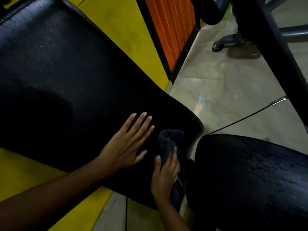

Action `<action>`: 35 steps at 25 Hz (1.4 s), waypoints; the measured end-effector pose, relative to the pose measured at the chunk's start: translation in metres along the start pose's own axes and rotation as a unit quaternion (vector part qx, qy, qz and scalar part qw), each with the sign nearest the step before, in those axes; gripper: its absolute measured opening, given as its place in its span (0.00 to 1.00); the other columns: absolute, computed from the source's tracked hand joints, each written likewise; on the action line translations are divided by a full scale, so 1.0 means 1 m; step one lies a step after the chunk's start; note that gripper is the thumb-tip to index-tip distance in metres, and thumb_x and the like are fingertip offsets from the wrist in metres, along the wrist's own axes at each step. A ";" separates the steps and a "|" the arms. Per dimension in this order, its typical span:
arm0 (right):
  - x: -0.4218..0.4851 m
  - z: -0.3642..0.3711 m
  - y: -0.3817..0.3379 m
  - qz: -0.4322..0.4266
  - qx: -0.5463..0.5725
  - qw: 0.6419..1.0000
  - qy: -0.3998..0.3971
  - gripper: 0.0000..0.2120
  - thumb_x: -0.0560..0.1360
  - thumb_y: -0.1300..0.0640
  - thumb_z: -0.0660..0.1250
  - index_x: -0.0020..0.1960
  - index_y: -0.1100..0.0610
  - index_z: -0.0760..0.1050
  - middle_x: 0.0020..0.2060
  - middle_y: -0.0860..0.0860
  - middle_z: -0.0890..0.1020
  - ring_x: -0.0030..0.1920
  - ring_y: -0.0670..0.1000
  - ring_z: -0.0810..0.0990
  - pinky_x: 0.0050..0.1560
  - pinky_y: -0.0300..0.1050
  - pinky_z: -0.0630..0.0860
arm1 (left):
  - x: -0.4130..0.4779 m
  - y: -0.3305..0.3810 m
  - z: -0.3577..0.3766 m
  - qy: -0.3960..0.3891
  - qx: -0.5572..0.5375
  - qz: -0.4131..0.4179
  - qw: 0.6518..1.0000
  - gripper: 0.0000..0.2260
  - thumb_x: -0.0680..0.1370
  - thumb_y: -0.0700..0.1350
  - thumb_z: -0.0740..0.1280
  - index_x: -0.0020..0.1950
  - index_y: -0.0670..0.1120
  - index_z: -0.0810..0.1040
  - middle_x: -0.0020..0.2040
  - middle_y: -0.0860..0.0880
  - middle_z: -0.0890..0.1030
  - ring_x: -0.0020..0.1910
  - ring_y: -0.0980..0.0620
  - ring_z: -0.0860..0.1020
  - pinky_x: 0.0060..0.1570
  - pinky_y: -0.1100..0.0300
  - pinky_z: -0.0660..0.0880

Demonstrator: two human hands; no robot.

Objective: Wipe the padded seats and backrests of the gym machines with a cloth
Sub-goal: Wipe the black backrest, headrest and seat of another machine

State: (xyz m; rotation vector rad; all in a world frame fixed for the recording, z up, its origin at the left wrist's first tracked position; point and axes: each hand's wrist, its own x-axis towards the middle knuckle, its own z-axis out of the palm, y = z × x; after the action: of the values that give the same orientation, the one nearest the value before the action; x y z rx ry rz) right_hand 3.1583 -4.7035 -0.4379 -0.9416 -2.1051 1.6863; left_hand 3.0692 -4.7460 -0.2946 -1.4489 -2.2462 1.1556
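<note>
A dark, bunched-up cloth (170, 140) lies against the lower corner of a large black textured vinyl backrest pad (66, 72), close to the narrow gap that separates it from the seat. The right hand (165, 177) grasps the cloth, thumb and fingers curled round its lower part, while the upper folds stick out above the fingertips. Just beside it, the left hand (126, 145) rests flat on the same pad, its fingers straight and spread, holding nothing.

To the right of the gap sits a black rounded padded seat (250, 172), its surface dotted with small water drops. A thin black cable (241, 119) with a metal end runs across the floor above the seat's far edge.

Behind the backrest is a bright yellow surface (126, 30), and next to that an orange ribbed panel (170, 27) in a black frame. The grey glossy tiled floor (225, 84) stretches beyond. A thick black metal machine beam (275, 47) slants down the right side, and near its top a black shoe (221, 43) stands on the tiles.
</note>
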 end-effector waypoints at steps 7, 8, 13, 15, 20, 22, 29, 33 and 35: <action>0.067 -0.015 0.059 0.237 0.055 0.970 -0.027 0.26 0.82 0.50 0.49 0.74 0.64 0.53 0.74 0.61 0.57 0.72 0.62 0.57 0.70 0.50 0.54 | -0.001 0.000 0.007 0.008 0.032 -0.002 0.999 0.33 0.77 0.60 0.44 0.75 0.41 0.56 0.76 0.36 0.56 0.76 0.37 0.53 0.73 0.40 0.44; 0.072 -0.018 0.064 0.241 0.058 0.968 -0.043 0.26 0.82 0.51 0.49 0.74 0.65 0.53 0.74 0.62 0.58 0.72 0.62 0.58 0.70 0.50 0.54 | -0.002 0.000 0.007 0.011 0.035 -0.004 0.999 0.33 0.77 0.60 0.43 0.75 0.41 0.56 0.76 0.36 0.56 0.76 0.37 0.52 0.73 0.40 0.44; 0.056 -0.050 0.043 0.169 0.105 0.978 -0.068 0.22 0.81 0.53 0.53 0.73 0.59 0.60 0.68 0.62 0.69 0.67 0.62 0.68 0.67 0.53 0.65 | -0.001 -0.003 -0.008 -0.001 -0.028 -0.020 0.999 0.30 0.76 0.59 0.48 0.71 0.42 0.68 0.71 0.39 0.68 0.73 0.40 0.63 0.72 0.44 0.52; 0.047 -0.072 0.016 0.145 0.146 0.976 -0.075 0.21 0.81 0.54 0.54 0.73 0.58 0.60 0.67 0.61 0.71 0.66 0.61 0.70 0.65 0.49 0.67 | -0.003 -0.003 -0.018 -0.017 -0.076 -0.045 0.996 0.28 0.74 0.57 0.51 0.66 0.43 0.75 0.67 0.41 0.75 0.68 0.42 0.71 0.69 0.47 0.56; 0.028 -0.155 -0.053 0.047 0.133 0.980 -0.137 0.20 0.81 0.53 0.56 0.71 0.57 0.65 0.65 0.59 0.73 0.66 0.58 0.71 0.61 0.45 0.67 | -0.034 0.015 -0.081 -0.017 -0.212 -0.245 0.946 0.26 0.74 0.55 0.53 0.65 0.45 0.77 0.63 0.44 0.78 0.65 0.44 0.75 0.67 0.48 0.59; 0.027 -0.180 -0.074 -0.016 0.112 0.982 -0.153 0.21 0.79 0.48 0.58 0.69 0.56 0.68 0.63 0.58 0.75 0.65 0.58 0.72 0.64 0.50 0.69 | -0.046 0.028 -0.108 0.005 -0.268 -0.345 0.900 0.26 0.75 0.55 0.52 0.66 0.45 0.74 0.65 0.45 0.77 0.67 0.44 0.73 0.68 0.47 0.63; 0.043 -0.214 -0.174 -0.245 0.032 0.939 -0.240 0.32 0.72 0.38 0.51 0.67 0.58 0.70 0.62 0.56 0.76 0.62 0.54 0.73 0.61 0.55 0.71 | -0.093 -0.001 -0.166 0.170 -0.483 -0.559 0.652 0.24 0.79 0.47 0.62 0.73 0.43 0.64 0.74 0.43 0.63 0.75 0.45 0.58 0.73 0.50 0.57; 0.058 -0.195 -0.254 -0.343 0.035 0.901 -0.265 0.29 0.75 0.41 0.52 0.65 0.60 0.71 0.59 0.55 0.77 0.59 0.55 0.75 0.58 0.52 0.72 | -0.105 -0.032 -0.184 0.247 -0.466 -0.644 0.554 0.26 0.78 0.39 0.64 0.75 0.42 0.60 0.74 0.41 0.61 0.73 0.44 0.62 0.66 0.60 0.61; 0.063 -0.178 -0.289 -0.366 0.034 0.888 -0.277 0.29 0.75 0.40 0.51 0.66 0.58 0.70 0.59 0.55 0.77 0.59 0.55 0.74 0.59 0.53 0.72 | -0.107 -0.047 -0.185 0.279 -0.462 -0.682 0.493 0.28 0.78 0.40 0.65 0.75 0.42 0.58 0.73 0.39 0.60 0.72 0.41 0.62 0.66 0.56 0.63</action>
State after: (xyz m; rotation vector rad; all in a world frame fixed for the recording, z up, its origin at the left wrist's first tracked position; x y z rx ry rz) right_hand 3.1259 -4.5580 -0.1267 0.4136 -2.2612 1.6720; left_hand 3.1944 -4.7552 -0.1159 0.3064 -2.2842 -0.9909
